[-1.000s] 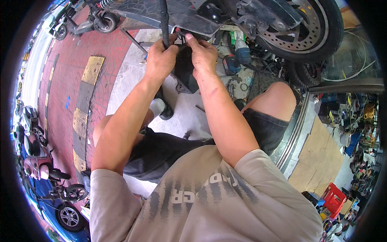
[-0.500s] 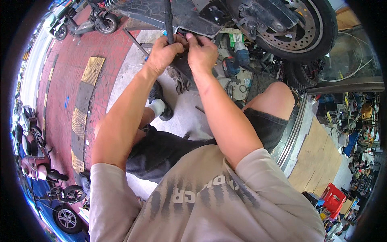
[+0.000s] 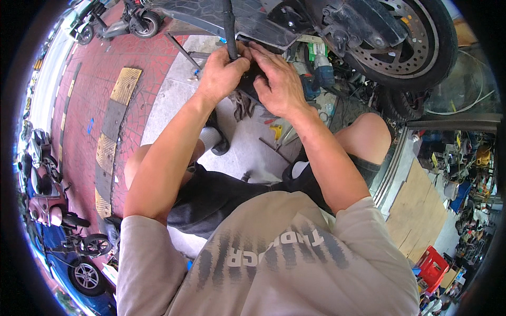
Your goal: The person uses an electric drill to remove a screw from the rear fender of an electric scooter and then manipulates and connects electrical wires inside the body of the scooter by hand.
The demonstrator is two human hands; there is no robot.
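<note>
We look down at a scooter's dark deck, straight ahead of us, with a wheel to its right; our left hand curls nearly closed around the lower end of a black bar, while our right hand, half open with thumb apart, puts its fingertips at the deck's near edge, and we cannot tell whether they hold anything there; a blue power tool lies right of both hands, a crumpled rag below
</note>
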